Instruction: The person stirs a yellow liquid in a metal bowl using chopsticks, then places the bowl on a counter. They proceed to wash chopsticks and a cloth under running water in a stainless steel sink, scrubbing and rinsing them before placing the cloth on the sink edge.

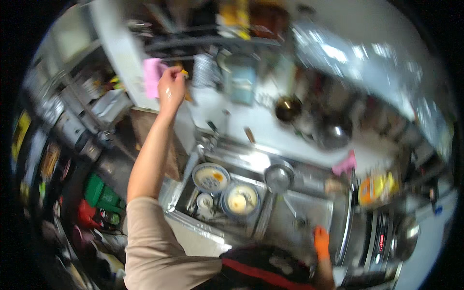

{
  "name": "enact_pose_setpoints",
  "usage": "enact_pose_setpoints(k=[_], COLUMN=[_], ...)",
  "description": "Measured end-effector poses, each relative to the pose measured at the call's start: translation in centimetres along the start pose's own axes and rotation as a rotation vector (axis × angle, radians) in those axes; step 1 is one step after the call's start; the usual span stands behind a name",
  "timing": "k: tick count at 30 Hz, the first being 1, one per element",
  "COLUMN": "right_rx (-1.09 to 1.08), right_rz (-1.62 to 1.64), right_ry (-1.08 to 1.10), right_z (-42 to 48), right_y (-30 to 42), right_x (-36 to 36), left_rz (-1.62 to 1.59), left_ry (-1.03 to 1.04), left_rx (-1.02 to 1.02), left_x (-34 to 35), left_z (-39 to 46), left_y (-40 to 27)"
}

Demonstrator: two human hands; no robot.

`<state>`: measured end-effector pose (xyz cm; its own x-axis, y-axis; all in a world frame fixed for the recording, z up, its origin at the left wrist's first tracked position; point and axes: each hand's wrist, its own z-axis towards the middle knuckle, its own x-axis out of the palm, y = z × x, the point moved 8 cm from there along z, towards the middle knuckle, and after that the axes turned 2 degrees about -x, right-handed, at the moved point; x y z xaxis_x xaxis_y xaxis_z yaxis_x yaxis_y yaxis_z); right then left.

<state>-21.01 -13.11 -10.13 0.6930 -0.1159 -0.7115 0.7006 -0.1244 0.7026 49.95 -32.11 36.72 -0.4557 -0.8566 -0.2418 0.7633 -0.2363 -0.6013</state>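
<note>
My left hand [172, 87], bare and wet-looking, reaches up beside a pink cloth-like sheet [150, 78] on a white post. Its fingers are curled; a small yellow-orange thing [185, 73] shows at the fingertips, but whether it is gripped is unclear. Low over the right sink basin [286, 226] is my right hand [321, 239] in an orange glove, its fingers blurred. Two blue-rimmed bowls, one with an orange stain [210, 177] and one with pale contents [239, 200], sit in the left basin beside a small white cup [204, 201].
A round metal pan [279, 177] rests over the sink's back edge, near the divider. Behind the sink, a white counter [235, 125] holds a wooden-handled tool [249, 135], a brassy bowl [288, 108] and a dark wok [333, 132]. A pink cloth [345, 164] lies at the right.
</note>
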Motion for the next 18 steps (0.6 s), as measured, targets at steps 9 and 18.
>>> enact_pose_setpoints(k=[9, 18], right_rx=[-0.091, -0.152], right_rz=[-0.236, -0.329], right_ry=[0.225, 0.244], right_z=[4.2, 13.2], right_y=[-0.7, -5.5], right_x=[4.9, 4.1], left_rz=[-0.12, -0.419], left_ry=[1.297, 1.323], left_rx=[0.665, 1.176], left_x=[5.0, 3.9], left_z=[-37.0, -41.1], left_y=[-27.2, -45.5])
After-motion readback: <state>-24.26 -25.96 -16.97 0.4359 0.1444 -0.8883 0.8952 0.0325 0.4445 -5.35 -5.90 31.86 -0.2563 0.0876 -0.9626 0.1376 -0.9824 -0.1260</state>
